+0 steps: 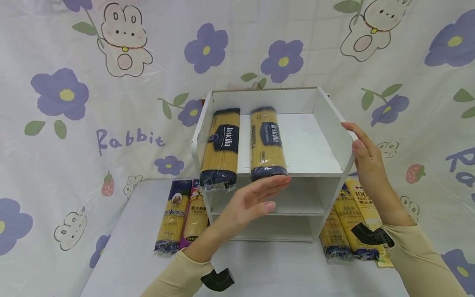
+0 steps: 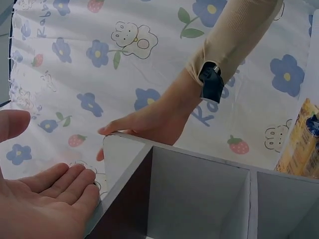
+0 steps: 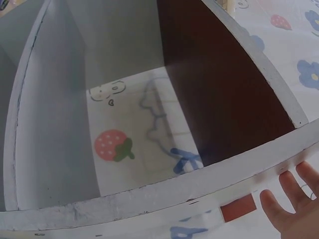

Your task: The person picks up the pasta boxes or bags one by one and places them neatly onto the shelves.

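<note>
A white shelf unit [image 1: 256,237] stands on the table, with two clear packs of spaghetti lying on its top board. My left hand [image 1: 252,202] has its fingers straight, fingertips right at the front end of the middle spaghetti pack [image 1: 268,140]; the left wrist view also shows its open palm. Beside the left panel lies the other spaghetti pack [image 1: 221,146], its front end jutting past the board. With fingers and thumb at its edge, my right hand [image 1: 371,161] holds the right side panel [image 1: 334,123]. Its fingers [image 3: 294,186] show along the panel's outer side.
Left of the unit, a blue-ended pasta pack [image 1: 172,216] and a pink-edged pack [image 1: 196,216] lie on the white table [image 1: 126,247]. Several yellow pasta packs [image 1: 349,222] lie to its right. A patterned curtain [image 1: 237,24] hangs close behind.
</note>
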Available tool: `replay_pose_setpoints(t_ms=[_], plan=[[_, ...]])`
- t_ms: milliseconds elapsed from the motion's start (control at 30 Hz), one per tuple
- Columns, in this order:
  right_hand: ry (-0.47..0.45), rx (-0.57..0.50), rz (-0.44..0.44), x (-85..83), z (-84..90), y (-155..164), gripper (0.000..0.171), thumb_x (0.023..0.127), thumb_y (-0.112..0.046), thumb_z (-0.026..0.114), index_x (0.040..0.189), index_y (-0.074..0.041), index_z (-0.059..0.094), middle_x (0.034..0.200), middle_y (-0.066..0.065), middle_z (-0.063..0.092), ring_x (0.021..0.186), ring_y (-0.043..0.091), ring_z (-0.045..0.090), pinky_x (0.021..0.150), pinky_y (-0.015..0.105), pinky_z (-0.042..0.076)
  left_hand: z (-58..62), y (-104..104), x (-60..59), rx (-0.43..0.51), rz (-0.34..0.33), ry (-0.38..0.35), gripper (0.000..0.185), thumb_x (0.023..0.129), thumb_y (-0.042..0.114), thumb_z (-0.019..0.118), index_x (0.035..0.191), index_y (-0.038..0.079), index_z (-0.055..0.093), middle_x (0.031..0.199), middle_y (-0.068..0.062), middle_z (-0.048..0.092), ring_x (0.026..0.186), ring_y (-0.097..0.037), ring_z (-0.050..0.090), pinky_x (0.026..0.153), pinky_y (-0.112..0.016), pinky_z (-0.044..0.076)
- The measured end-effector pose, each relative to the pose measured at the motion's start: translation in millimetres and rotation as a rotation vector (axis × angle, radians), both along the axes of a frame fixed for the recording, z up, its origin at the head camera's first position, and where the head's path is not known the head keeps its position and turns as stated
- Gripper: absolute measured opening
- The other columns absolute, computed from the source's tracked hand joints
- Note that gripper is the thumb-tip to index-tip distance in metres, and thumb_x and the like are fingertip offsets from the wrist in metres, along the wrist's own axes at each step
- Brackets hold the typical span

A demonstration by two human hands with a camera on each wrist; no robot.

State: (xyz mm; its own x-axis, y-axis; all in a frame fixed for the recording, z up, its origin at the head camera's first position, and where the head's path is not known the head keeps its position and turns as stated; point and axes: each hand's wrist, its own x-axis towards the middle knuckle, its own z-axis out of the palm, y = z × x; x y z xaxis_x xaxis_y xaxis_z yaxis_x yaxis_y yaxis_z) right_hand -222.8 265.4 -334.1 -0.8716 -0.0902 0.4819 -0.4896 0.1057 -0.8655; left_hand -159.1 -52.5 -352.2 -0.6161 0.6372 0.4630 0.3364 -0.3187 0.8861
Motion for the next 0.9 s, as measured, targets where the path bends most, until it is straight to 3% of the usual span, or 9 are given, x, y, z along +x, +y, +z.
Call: replay_pose_setpoints(t_ms=[167, 267, 400, 500, 633, 733, 833, 900], plan=[[0.000, -0.005, 0.003, -0.1, -0.5, 2, 0.048, 0.105, -0.035, 0.041, 0.151, -0.021, 0.041, 0.157, 0.004, 0.034, 0.138, 0.015, 0.040, 0.104, 0.013, 0.040, -0.2, -5, 3.9, -0.013, -0.033, 0.029, 0.059, 0.101, 0.026, 0.057, 0.148, -0.004, 0.037, 0.151, -0.029, 0.040, 0.143, -0.031, 0.044, 0.119, -0.047, 0.035], [-0.002, -0.008, 0.002, 0.2, -0.6, 3, 0.048, 0.105, -0.035, 0.041, 0.151, -0.021, 0.041, 0.158, 0.003, 0.034, 0.139, 0.015, 0.039, 0.107, 0.016, 0.038, 3.9, -18, 10.7, -0.040, -0.100, 0.053, 0.050, 0.102, 0.020, 0.055, 0.143, -0.006, 0.042, 0.142, -0.033, 0.048, 0.132, -0.019, 0.056, 0.111, -0.042, 0.046], [0.008, -0.018, 0.010, 0.6, -0.8, 3, 0.048, 0.105, -0.034, 0.042, 0.151, -0.020, 0.041, 0.156, 0.004, 0.036, 0.137, 0.015, 0.041, 0.104, 0.014, 0.040, 13.3, -50, 22.8, -0.034, -0.194, 0.159, 0.040, 0.102, 0.008, 0.052, 0.137, -0.009, 0.048, 0.127, -0.035, 0.058, 0.118, -0.018, 0.066, 0.098, -0.046, 0.055], [0.009, -0.005, 0.006, 1.1, -0.6, 2, 0.047, 0.106, -0.034, 0.041, 0.151, -0.021, 0.041, 0.156, 0.004, 0.037, 0.137, 0.014, 0.041, 0.105, 0.013, 0.040, 16.4, -83, 28.6, 0.022, -0.176, 0.262, 0.036, 0.101, 0.005, 0.050, 0.136, -0.006, 0.052, 0.123, -0.025, 0.067, 0.110, -0.021, 0.070, 0.086, -0.045, 0.060], [0.000, 0.008, -0.003, 1.8, 0.3, 2, 0.047, 0.106, -0.034, 0.040, 0.151, -0.022, 0.041, 0.159, 0.002, 0.035, 0.141, 0.014, 0.038, 0.114, 0.020, 0.035, 10.5, -128, 25.7, 0.150, -0.029, 0.321, 0.037, 0.100, 0.001, 0.047, 0.136, -0.004, 0.053, 0.115, -0.008, 0.072, 0.094, -0.018, 0.073, 0.073, -0.035, 0.062], [-0.005, 0.002, -0.003, 1.4, 0.8, 1, 0.047, 0.106, -0.034, 0.040, 0.151, -0.022, 0.041, 0.159, 0.003, 0.034, 0.142, 0.016, 0.038, 0.116, 0.023, 0.035, -1.4, -161, 19.4, 0.191, 0.161, 0.338, 0.040, 0.098, -0.005, 0.045, 0.137, -0.007, 0.051, 0.111, -0.006, 0.072, 0.088, -0.015, 0.071, 0.070, -0.027, 0.060], [-0.008, 0.003, -0.005, 1.2, 0.8, 1, 0.047, 0.106, -0.035, 0.040, 0.151, -0.022, 0.041, 0.159, 0.003, 0.035, 0.141, 0.016, 0.038, 0.114, 0.021, 0.036, -20.1, -189, 11.3, 0.123, 0.385, 0.306, 0.045, 0.094, -0.014, 0.044, 0.139, -0.009, 0.047, 0.112, -0.006, 0.069, 0.092, -0.014, 0.069, 0.073, -0.023, 0.058], [-0.004, 0.003, -0.010, 1.4, 0.5, 2, 0.047, 0.106, -0.035, 0.040, 0.151, -0.022, 0.041, 0.158, 0.002, 0.035, 0.141, 0.015, 0.038, 0.113, 0.019, 0.036, -37.1, -206, 5.0, -0.001, 0.535, 0.237, 0.049, 0.093, -0.015, 0.046, 0.142, -0.007, 0.045, 0.116, -0.004, 0.066, 0.100, -0.012, 0.067, 0.077, -0.020, 0.057]])
